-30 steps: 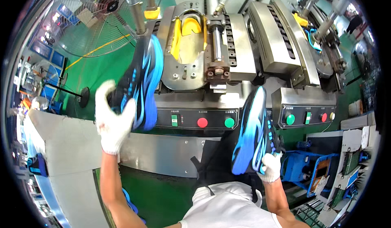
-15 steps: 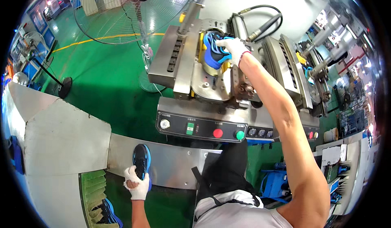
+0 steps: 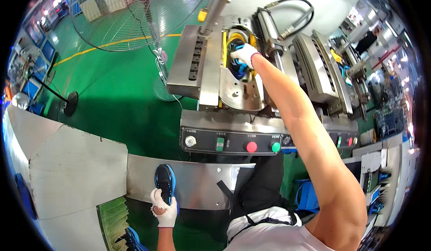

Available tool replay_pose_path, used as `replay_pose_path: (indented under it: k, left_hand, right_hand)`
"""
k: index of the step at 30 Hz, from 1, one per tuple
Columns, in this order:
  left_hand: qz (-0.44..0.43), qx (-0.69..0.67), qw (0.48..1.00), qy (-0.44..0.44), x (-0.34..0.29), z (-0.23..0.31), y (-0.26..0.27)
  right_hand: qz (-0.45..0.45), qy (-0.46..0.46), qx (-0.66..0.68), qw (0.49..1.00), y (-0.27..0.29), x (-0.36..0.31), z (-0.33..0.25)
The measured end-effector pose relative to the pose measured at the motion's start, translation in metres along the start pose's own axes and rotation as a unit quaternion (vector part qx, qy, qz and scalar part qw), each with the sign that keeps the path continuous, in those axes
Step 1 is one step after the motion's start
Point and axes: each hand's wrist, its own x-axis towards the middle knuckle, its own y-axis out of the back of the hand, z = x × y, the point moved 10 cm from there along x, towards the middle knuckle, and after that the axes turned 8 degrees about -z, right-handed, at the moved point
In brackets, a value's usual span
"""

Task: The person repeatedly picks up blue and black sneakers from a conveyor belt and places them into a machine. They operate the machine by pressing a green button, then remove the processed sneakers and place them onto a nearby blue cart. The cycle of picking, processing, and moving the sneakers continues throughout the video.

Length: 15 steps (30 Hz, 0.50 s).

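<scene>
My left hand point(image 3: 164, 209), in a white knit glove with bare skin showing at the thumb, grips the heel end of a black and blue sports shoe point(image 3: 165, 182). That shoe points away from me over the metal ledge. Farther off, my right hand point(image 3: 244, 55), gloved too, holds a second black and blue shoe point(image 3: 238, 68) from above. This one sits down in the cradle of a steel machine point(image 3: 231, 96), between yellow pads point(image 3: 224, 49). My glove hides part of its upper.
A control panel point(image 3: 233, 142) with red and green buttons fronts the machine. A second station point(image 3: 314, 67) stands to its right. A large fan point(image 3: 148, 8) is at the far left. Green bristle-like strips point(image 3: 113, 222) and another shoe point(image 3: 134, 240) lie at lower left, beside a pale panel point(image 3: 76, 165).
My right hand has brought its shoe lower into the machine's cradle; before, it was tilted with its blue side showing. My left hand still holds its shoe. The whole view has shifted slightly.
</scene>
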Motion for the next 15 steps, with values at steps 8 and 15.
replay_pose_path:
  k: [8, 15]
  left_hand:
    - [-0.004, -0.058, 0.993, 0.099, -0.021, 0.032, -0.018]
    - [-0.067, 0.109, 0.947, -0.294, -0.003, 0.101, -0.010]
  right_hand:
    - [0.013, 0.347, 0.034, 0.937, -0.029, -0.313, -0.071]
    - [0.098, 0.246, -0.442, 0.857, -0.153, -0.385, 0.155]
